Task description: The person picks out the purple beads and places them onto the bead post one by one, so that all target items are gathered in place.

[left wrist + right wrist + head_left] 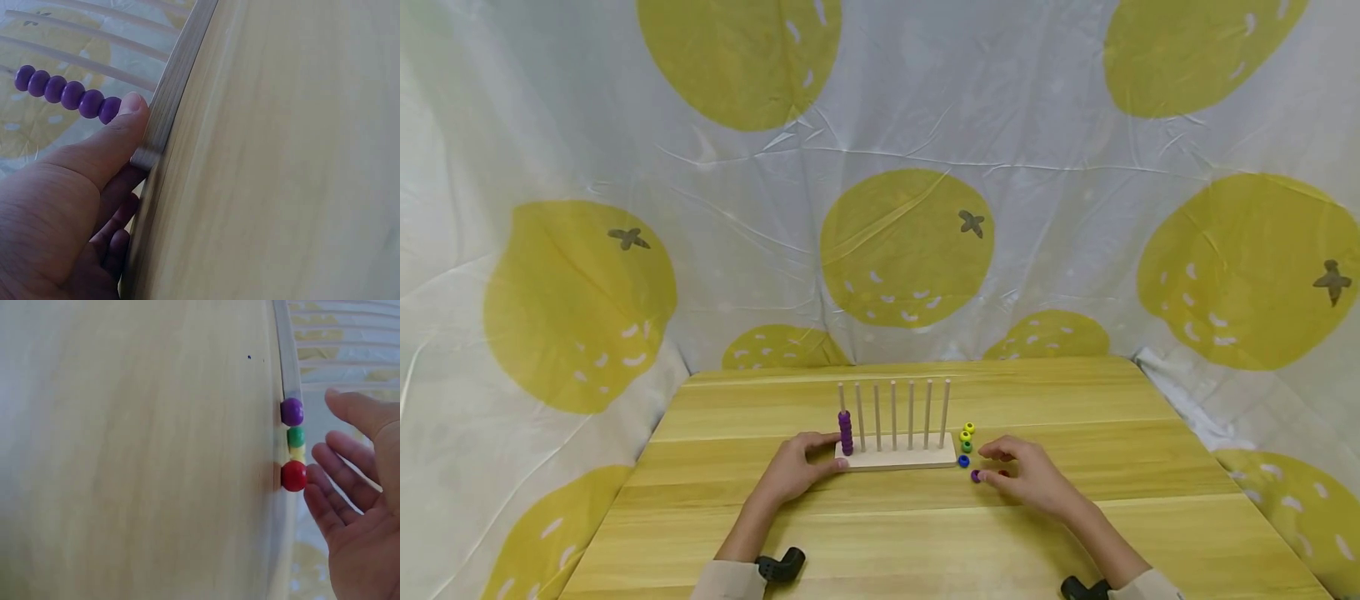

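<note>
A pale wooden peg rack (895,457) stands on the table, with several upright pegs in a row. Purple beads (846,435) are stacked on its leftmost peg. My left hand (793,468) grips the left end of the base, thumb (131,112) at its front edge. To the right of the rack, my right hand (1026,475) hovers with fingers apart and nothing held. Close by its thumb lies a loose purple bead (976,476); a red bead (294,476) is partly hidden by the hand in the head view.
Loose beads lie off the rack's right end: two yellow beads (967,432), a green bead (967,447) and a blue bead (964,461). Under everything is a wooden table (895,533). A white curtain (1045,233) with yellow fruit prints hangs behind and beside it.
</note>
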### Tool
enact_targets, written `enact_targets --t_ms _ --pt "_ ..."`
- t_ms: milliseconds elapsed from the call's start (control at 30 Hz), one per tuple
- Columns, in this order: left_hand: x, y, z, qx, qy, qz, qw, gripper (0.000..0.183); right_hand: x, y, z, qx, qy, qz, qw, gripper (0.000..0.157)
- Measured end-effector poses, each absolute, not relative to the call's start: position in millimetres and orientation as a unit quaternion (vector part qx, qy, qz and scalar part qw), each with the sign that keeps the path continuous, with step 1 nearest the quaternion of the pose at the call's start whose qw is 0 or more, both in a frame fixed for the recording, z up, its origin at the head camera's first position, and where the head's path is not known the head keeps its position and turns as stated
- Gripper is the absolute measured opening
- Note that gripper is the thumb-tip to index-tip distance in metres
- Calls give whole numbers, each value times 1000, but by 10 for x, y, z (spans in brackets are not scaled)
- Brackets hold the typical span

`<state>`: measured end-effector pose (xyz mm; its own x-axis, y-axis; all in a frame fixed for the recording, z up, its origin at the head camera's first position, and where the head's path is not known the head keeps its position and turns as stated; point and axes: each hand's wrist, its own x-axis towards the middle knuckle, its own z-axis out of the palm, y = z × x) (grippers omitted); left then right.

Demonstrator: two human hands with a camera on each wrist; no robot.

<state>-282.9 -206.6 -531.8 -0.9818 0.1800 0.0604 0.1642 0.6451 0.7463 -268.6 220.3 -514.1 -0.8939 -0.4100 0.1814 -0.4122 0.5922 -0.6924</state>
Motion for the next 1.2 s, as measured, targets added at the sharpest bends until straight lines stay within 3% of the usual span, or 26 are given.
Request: enact_targets --t_ms 267,467,800,1200 --pt "-2830 -2068 -5320 103 911 400 1 56 -2667 2184 -5228 213 -893 395 -32 41" --pt "-2828 -2070 -5314 104 909 404 1 55 -2660 2165 -5288 220 -895 388 -12 42" --pt "-2811 -2054 -5293 99 909 405 1 54 -2699 2148 -5342 246 -896 370 17 28" --pt "-2810 -2051 -5304 105 911 398 -3 54 -2703 2145 -5337 234 -898 372 11 16"
